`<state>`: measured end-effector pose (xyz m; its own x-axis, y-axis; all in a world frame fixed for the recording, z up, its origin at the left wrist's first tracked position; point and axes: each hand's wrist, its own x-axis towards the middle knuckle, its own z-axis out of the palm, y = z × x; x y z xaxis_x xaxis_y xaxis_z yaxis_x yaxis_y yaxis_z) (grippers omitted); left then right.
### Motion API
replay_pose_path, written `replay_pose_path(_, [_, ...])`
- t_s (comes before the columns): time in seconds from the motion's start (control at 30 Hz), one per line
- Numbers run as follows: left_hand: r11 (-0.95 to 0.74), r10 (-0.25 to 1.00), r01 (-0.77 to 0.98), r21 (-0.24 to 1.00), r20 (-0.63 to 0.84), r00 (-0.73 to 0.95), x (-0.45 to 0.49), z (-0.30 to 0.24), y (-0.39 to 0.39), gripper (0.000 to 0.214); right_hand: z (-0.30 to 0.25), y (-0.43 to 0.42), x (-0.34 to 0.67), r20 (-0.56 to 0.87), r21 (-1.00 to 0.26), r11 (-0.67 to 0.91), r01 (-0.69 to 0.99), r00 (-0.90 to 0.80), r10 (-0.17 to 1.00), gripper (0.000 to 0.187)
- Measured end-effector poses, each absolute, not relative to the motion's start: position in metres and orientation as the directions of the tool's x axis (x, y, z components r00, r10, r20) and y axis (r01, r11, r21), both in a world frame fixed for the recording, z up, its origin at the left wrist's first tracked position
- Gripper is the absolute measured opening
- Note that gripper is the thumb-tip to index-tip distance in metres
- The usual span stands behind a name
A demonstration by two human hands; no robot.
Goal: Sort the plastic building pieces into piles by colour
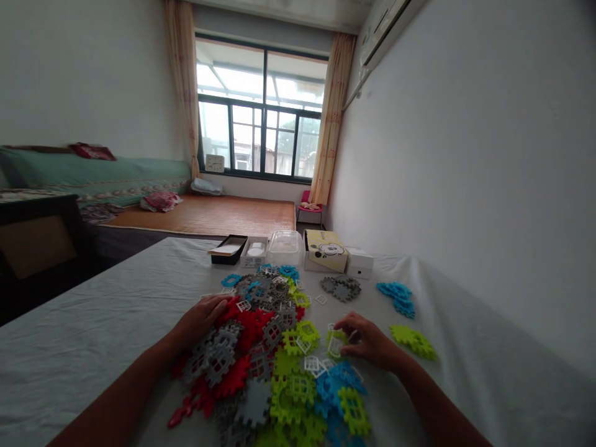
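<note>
On the near table, we have our left hand loosely open over red pieces; to the right, our right hand half-curled by a white frame, can't tell if gripped.

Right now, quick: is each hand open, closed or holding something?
Left hand: resting on the red pieces; whether it grips one cannot be told.
Right hand: partly curled by a white frame; whether it holds that cannot be told.
</note>
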<state>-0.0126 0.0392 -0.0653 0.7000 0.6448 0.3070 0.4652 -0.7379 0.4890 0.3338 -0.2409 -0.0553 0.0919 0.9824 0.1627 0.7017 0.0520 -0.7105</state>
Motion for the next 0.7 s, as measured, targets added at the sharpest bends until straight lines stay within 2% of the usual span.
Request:
replay_pose_path(0.17, [-0.716, 0.666, 0.457, 0.529, 0.320, 0.674, -0.017, -0.067, 0.045, 0.050, -0.060, -0.237, 0.335, 0.161, -0.757, 0.008, 0.653, 0.175, 0.971, 0.035])
replay_pose_path(0.33, [-0.694, 0.715, 0.511, 0.507, 0.399, 0.574, -0.024, -0.070, 0.056, 0.050, -0.065, -0.237, 0.337, 0.150, -0.757, -0.012, 0.653, 0.192, 0.970, 0.038])
replay_pose_path(0.43, [-0.660, 0.751, 0.557, 0.504, 0.470, 0.464, -0.026, -0.071, 0.063, 0.051, -0.064, -0.237, 0.336, 0.143, -0.765, -0.014, 0.644, 0.190, 0.971, 0.036])
replay_pose_path(0.57, [-0.603, 0.773, 0.609, 0.515, 0.566, 0.286, -0.029, -0.075, 0.072, 0.050, -0.059, -0.241, 0.332, 0.082, -0.846, 0.013, 0.534, 0.105, 0.991, 0.038])
replay_pose_path(0.7, [-0.411, 0.854, 0.651, 0.638, 0.520, 0.030, -0.037, -0.081, 0.083, 0.062, -0.050, -0.245, 0.327, 0.065, -0.897, 0.058, 0.438, 0.003, 0.998, 0.039])
